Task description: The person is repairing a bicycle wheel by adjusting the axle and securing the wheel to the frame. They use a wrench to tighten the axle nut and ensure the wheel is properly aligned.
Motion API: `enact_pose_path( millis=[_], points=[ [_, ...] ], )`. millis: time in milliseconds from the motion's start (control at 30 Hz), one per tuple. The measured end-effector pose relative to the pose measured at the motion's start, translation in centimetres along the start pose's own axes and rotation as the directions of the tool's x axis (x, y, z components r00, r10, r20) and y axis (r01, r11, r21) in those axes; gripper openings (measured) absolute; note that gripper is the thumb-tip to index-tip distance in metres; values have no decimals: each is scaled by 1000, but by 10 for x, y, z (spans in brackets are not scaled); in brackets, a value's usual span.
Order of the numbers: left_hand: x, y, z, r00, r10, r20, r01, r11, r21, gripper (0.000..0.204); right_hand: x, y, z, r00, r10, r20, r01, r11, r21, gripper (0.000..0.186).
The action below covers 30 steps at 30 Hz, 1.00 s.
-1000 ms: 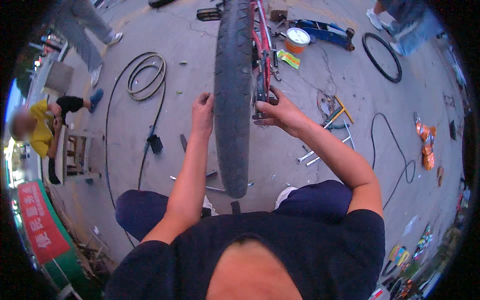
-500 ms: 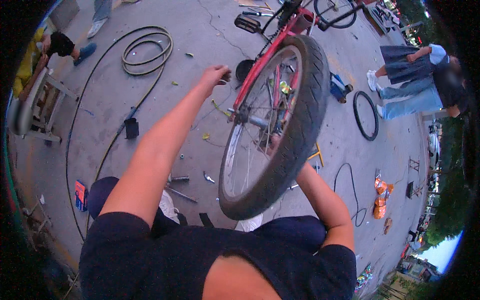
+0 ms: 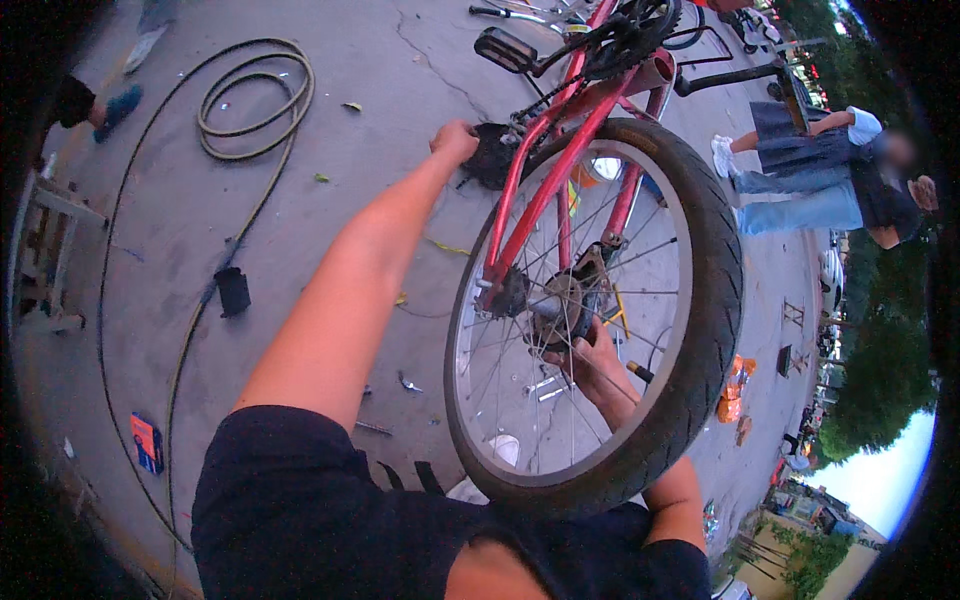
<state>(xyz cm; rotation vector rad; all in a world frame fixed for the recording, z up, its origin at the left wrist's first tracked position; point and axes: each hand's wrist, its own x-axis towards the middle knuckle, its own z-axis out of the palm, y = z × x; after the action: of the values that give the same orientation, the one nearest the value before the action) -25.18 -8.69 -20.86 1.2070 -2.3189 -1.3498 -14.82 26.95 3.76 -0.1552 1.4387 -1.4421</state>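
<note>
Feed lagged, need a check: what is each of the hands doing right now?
Left hand: closed on the black saddle.
Right hand: behind the spokes, at the wheel hub; grip cannot be told.

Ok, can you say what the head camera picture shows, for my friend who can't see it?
A person's right hand is at the hub of a bicycle wheel on an upside-down red bicycle, while the left hand reaches up to the black seat. A coiled hose lies on the concrete ground.
</note>
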Motion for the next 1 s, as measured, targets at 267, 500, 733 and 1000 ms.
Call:
enact_pose_path(
  millis=[267,500,733,1000],
  points=[
    [-17,-14,27,944,314,103,-289,935,-204,28,3,-1,2,997,41,-69,-42,999,-22,106],
    [-14,-36,39,955,296,26,-275,915,-296,28,6,22,-27,989,37,-146,-34,999,27,92],
    [-4,-58,61,850,521,-79,-526,831,-180,42,10,16,-17,995,53,-90,-50,998,36,96],
    [47,-43,59,984,147,101,-130,980,-153,38,2,36,-43,980,8,-200,-24,997,-77,114]
  ],
)
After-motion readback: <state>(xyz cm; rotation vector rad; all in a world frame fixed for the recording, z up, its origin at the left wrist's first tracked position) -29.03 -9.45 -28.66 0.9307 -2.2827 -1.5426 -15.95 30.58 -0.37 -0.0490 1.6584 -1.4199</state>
